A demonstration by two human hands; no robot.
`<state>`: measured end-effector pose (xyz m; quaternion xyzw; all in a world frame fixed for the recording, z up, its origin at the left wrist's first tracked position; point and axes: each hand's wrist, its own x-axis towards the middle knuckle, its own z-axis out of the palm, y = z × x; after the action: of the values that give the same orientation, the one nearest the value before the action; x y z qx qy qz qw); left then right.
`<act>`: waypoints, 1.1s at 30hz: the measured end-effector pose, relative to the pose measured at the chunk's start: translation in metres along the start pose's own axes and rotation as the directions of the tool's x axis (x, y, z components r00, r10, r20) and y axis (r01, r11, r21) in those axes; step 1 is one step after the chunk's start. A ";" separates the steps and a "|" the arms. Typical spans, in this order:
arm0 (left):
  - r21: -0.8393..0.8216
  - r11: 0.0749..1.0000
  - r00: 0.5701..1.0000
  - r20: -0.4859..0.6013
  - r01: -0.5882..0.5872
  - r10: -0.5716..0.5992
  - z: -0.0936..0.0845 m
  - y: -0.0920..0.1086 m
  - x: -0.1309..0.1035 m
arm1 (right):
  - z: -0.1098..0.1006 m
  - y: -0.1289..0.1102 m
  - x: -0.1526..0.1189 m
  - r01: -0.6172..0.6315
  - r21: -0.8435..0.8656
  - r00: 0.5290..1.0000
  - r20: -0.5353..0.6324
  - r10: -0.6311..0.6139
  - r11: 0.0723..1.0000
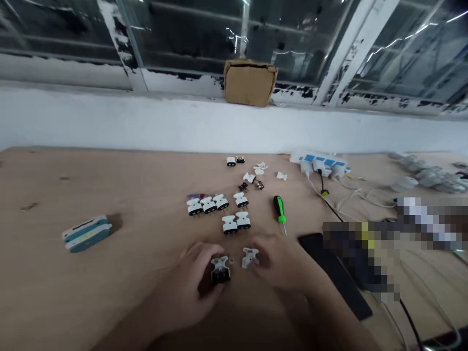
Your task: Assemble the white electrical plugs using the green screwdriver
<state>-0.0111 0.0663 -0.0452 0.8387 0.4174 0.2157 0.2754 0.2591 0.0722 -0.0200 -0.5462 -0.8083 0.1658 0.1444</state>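
Observation:
My left hand (188, 282) is closed around a half-built electrical plug (220, 272), a white shell half with a black base in it. Between the thumb and fingers of my right hand (278, 261) is a loose white plug cover (250, 258), its hollow inner side showing. The two parts are close together but apart, low over the table. Just beyond them stand several white plugs with black bases (229, 224), their pins towards me. A green and black screwdriver (280, 212) lies past my right hand.
Loose white covers (260, 168) and black plug bases (243, 187) lie farther back. A power strip (321, 163) with cables is at the back right. A dark flat object (336, 273) lies right of my hand, and a blue-and-white block (87, 234) at left. A cardboard box (250, 83) sits on the sill.

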 end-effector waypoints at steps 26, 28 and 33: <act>-0.107 0.994 0.996 -0.082 0.033 -0.042 0.002 -0.005 0.008 | 0.034 -0.015 0.015 0.289 0.386 0.945 -0.260 -0.197 0.876; -0.155 0.987 0.997 -0.078 -0.034 0.022 0.005 -0.005 0.008 | 0.034 -0.016 0.014 0.270 0.453 0.955 -0.241 -0.176 0.849; -0.177 0.969 0.983 -0.095 -0.171 0.156 0.011 -0.004 0.007 | 0.034 -0.019 0.014 0.197 0.531 0.978 -0.165 -0.127 0.824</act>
<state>-0.0032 0.0709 -0.0549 0.8318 0.3359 0.3090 0.3159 0.2238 0.0746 -0.0423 -0.4208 -0.7609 0.3420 0.3563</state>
